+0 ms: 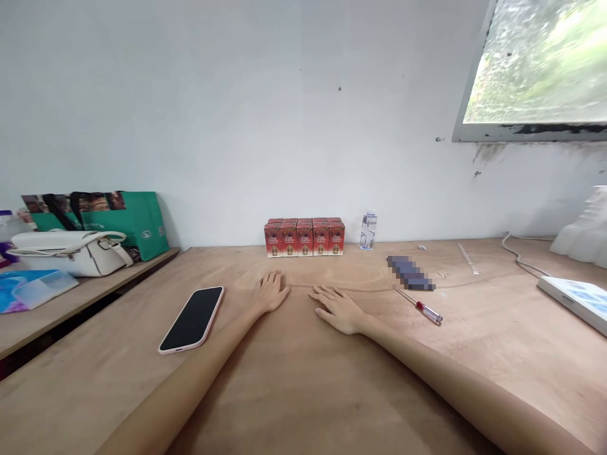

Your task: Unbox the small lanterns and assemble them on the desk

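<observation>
My left hand (272, 292) lies palm down on the wooden tabletop (284, 379), fingers stretched forward and holding nothing. Flat beside it is my right hand (337, 309), with its fingers a little spread and thumb out, also holding nothing. Beyond both hands, red printed boxes (305, 239) stand in a tight block against the wall. Left of my left forearm rests a smartphone (193, 320) in a pale pink case, its screen dark. A screwdriver (423, 308) with a clear and red handle lies to the right of my right hand.
A clear bottle (368, 230) stands by the wall. Near the screwdriver lies a dark, pixelated flat object (410, 273). At far right are a white device (576, 300) and a cable (516, 256). A white handbag (71, 251) and green bag (145, 224) sit at left.
</observation>
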Available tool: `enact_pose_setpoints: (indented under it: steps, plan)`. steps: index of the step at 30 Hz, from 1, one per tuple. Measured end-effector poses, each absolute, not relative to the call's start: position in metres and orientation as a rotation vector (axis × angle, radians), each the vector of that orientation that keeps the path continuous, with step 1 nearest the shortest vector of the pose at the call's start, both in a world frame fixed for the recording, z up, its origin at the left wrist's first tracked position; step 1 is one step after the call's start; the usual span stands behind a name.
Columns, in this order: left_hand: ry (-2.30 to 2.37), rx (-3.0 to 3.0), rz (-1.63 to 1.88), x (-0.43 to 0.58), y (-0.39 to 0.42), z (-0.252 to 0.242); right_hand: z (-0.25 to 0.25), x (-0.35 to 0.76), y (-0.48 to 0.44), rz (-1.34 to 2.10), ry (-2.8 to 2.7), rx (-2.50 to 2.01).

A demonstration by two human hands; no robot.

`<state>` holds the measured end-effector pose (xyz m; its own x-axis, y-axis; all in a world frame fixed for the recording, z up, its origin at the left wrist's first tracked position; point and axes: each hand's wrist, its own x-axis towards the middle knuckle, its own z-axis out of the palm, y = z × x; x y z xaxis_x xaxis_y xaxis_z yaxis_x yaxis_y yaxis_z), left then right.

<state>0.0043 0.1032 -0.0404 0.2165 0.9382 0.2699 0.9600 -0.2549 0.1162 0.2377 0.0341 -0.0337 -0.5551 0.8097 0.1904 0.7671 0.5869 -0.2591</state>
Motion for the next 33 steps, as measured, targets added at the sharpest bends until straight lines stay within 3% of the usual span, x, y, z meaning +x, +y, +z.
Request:
enact_pose_setpoints:
  steps: [4,9,17,24,33]
  plan:
    - [-1.801,-2.298,-0.474,0.004,0.158,-0.022,-0.03,0.228,0.051,0.265,-2.566,-1.32]
    - [-1.827,-1.918,-0.588,-0.005,0.211,0.034,-0.029,0.223,0.055,0.307,-2.544,-1.318]
    - [-1.586,-2.089,-0.266,-0.031,0.193,0.091,-0.032,0.222,0.053,0.249,-2.421,-1.309]
    - [-1.361,-2.365,0.07,-0.036,0.175,0.07,-0.03,0.221,0.05,0.22,-2.377,-1.347]
    - [-1.28,-2.446,-0.043,-0.023,0.161,0.035,-0.032,0.222,0.051,0.2,-2.349,-1.31]
